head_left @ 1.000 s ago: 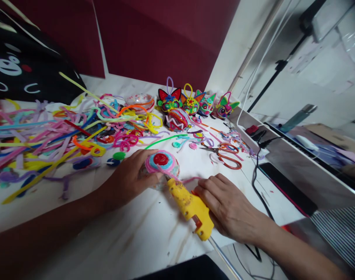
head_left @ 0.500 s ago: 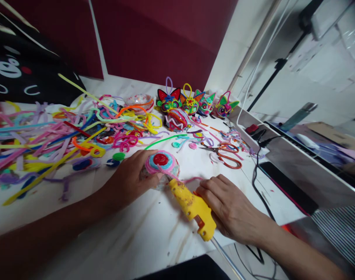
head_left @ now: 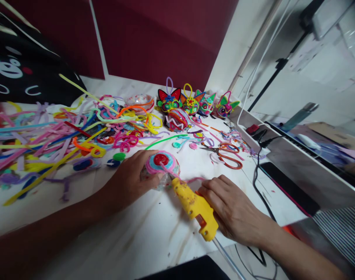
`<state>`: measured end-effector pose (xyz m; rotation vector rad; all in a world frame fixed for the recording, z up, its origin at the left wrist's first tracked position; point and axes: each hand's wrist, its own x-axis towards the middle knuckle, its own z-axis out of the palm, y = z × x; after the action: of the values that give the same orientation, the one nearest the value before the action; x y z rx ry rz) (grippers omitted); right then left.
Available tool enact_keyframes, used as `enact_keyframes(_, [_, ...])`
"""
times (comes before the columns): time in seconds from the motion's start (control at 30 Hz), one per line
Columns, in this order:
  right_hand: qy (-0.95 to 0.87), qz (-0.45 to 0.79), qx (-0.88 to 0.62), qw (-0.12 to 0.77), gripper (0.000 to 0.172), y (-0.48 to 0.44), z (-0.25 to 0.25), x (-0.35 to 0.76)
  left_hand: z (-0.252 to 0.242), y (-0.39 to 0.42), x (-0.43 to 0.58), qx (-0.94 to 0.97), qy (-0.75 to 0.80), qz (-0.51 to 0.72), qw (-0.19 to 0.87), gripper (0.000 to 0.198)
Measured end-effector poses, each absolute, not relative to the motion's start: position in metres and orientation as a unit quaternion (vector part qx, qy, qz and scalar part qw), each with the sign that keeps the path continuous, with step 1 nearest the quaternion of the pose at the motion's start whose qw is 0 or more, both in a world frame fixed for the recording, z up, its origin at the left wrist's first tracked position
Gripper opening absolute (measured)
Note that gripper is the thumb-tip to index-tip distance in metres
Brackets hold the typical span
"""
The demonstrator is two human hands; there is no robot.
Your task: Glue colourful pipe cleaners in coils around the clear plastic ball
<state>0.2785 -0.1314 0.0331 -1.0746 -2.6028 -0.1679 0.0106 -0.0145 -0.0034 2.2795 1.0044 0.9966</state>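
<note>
My left hand (head_left: 139, 173) is wrapped round a clear ball (head_left: 164, 183) whose top carries rings of red, light blue and pink pipe cleaner. In my right hand (head_left: 230, 204) is a yellow glue gun (head_left: 195, 208), its nozzle pointing at the ball's near right side. A clear glue stick (head_left: 228, 256) sticks out of the gun's back end. One pink pipe cleaner (head_left: 195, 179) runs from the ball's top towards my right fingers, passing by the nozzle. Whether those fingers also pinch its end is hard to see.
Orange-handled scissors (head_left: 225, 154) lie beyond my right hand. Loose pipe cleaners (head_left: 49, 144) heap up on the left. Several finished cat-eared balls (head_left: 205, 104) stand at the back. A phone (head_left: 288, 188) and a black cable (head_left: 255, 177) lie on the right, beside a grey box wall (head_left: 305, 167).
The glue gun and my right hand have shifted slightly to the right, and the nozzle has drawn back a little from the ball's rings. My left hand stays in place.
</note>
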Motion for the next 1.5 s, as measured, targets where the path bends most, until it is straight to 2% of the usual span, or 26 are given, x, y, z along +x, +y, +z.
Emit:
enact_keyframes(0.37, [-0.913, -0.051, -0.377, 0.15, 0.023, -0.1338, 0.0278, 0.2812, -0.0045, -0.0133, 0.0094, 0.832, 0.367, 0.351, 0.222, 0.04])
enact_keyframes(0.83, [-0.914, -0.037, -0.375, 0.151, 0.015, -0.1312, 0.0263, 0.2764, -0.0065, -0.0136, 0.0092, 0.832, 0.364, 0.358, 0.218, 0.041])
enact_keyframes(1.07, [-0.912, -0.032, -0.381, 0.148, 0.021, -0.1353, 0.0251, 0.2805, -0.0038, -0.014, 0.0102, 0.826, 0.371, 0.353, 0.236, 0.041])
enact_keyframes(1.5, [-0.909, -0.044, -0.379, 0.167, 0.022, -0.1314, 0.0303, 0.2794, -0.0013, -0.0153, 0.0106, 0.831, 0.372, 0.343, 0.23, 0.038])
